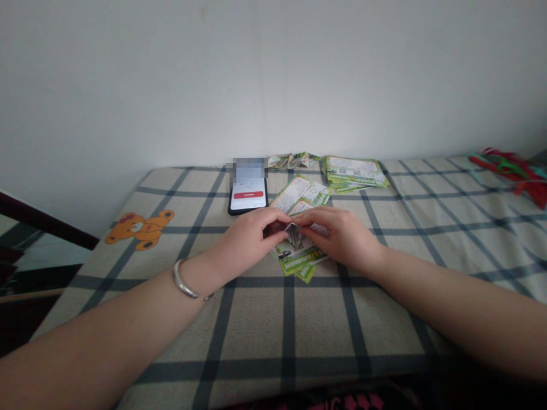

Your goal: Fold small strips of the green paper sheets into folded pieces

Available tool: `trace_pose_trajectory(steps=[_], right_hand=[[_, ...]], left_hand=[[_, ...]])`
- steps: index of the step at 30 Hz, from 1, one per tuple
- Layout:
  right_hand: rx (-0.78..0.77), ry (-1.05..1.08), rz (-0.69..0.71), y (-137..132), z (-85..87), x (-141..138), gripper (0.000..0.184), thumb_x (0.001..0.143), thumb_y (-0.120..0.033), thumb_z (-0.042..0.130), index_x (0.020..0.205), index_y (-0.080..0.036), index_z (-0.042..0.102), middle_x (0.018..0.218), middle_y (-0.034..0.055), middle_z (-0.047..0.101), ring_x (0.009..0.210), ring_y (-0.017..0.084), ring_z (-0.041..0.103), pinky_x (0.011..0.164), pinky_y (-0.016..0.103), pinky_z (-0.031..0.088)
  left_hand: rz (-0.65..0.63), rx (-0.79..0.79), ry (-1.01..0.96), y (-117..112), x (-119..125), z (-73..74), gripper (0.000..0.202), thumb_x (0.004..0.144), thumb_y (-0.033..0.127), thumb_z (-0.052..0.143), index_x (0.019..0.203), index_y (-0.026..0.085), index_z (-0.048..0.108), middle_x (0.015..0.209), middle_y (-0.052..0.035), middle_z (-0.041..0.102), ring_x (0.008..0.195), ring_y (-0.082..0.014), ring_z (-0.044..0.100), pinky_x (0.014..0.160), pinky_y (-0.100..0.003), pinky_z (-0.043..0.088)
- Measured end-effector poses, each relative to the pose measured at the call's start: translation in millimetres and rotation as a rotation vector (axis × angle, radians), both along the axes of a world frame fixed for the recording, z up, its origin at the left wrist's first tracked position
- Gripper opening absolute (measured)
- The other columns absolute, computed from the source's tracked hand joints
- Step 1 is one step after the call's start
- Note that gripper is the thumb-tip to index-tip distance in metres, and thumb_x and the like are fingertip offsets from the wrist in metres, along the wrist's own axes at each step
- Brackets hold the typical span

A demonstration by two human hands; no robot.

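My left hand (250, 234) and my right hand (339, 234) meet over the middle of a checked cloth (290, 319). Both pinch a small folded piece of printed paper (293, 232) between their fingertips, fingers curled. Under the hands lie green and white printed leaflets (299, 259). Another leaflet (299, 195) lies just beyond them. A silver bangle (183, 282) circles my left wrist.
A phone (248, 193) with a lit screen lies behind my left hand. A stack of green leaflets (354, 172) and some folded paper pieces (293, 160) sit near the white wall. Red and green strips (510, 168) lie at far right. A bear print (139, 228) marks the cloth's left.
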State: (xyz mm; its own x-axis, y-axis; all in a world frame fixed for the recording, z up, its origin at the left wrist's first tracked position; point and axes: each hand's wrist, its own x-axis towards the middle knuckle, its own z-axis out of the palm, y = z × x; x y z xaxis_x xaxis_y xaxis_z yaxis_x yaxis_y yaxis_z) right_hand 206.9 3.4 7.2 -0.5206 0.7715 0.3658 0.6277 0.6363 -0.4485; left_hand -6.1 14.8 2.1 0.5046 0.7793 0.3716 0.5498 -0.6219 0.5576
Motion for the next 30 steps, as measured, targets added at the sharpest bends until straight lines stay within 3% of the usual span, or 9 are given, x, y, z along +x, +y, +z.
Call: trace_pose_trajectory(steps=[9,15,19,25,30], right_hand=[[0.089,-0.089,0.043,0,0.1,1,0.023,0.092,-0.020,0.051,0.104,-0.019,0.070,0.102,0.0065,0.072,0.095,0.019,0.065,0.083,0.032,0.050],[0.133,-0.171,0.075,0,1.3,2,0.024,0.092,-0.018,0.049,0.104,-0.019,0.070,0.101,0.0069,0.071,0.098,0.019,0.064,0.083,0.032,0.049],[0.156,-0.234,0.090,0,2.8,3,0.024,0.093,-0.019,0.049,0.107,-0.019,0.069,0.104,0.0072,0.071,0.099,0.020,0.064,0.084,0.033,0.049],[0.214,-0.299,0.139,1,3.5,4,0.023,0.094,-0.019,0.049,0.108,-0.018,0.068,0.110,0.0077,0.070,0.101,0.021,0.064,0.086,0.035,0.050],[0.281,-0.331,0.199,0,7.5,5,0.024,0.096,-0.019,0.047,0.105,-0.016,0.069,0.111,0.0069,0.071,0.098,0.021,0.066,0.084,0.035,0.051]], left_hand=[[-0.062,0.058,0.065,3,-3,-0.8,0.020,0.084,0.011,0.061,0.101,0.021,0.064,0.097,-0.0003,0.070,0.088,-0.0145,0.065,0.080,-0.029,0.053],[-0.173,0.213,0.095,7,-8,-5.7,0.018,0.088,0.012,0.058,0.103,0.020,0.063,0.104,-0.0011,0.069,0.099,-0.0139,0.064,0.092,-0.031,0.052],[-0.224,0.268,0.125,7,-10,-5.7,0.013,0.089,0.012,0.057,0.097,0.019,0.066,0.105,-0.0024,0.069,0.100,-0.0139,0.064,0.092,-0.030,0.053],[-0.246,0.329,0.206,7,-11,-3.5,0.016,0.088,0.010,0.057,0.097,0.018,0.067,0.105,-0.0018,0.070,0.103,-0.0152,0.064,0.105,-0.037,0.046],[-0.251,0.350,0.272,7,-11,-3.1,0.020,0.089,0.010,0.054,0.098,0.019,0.069,0.109,-0.0025,0.070,0.105,-0.0166,0.064,0.099,-0.035,0.051]])
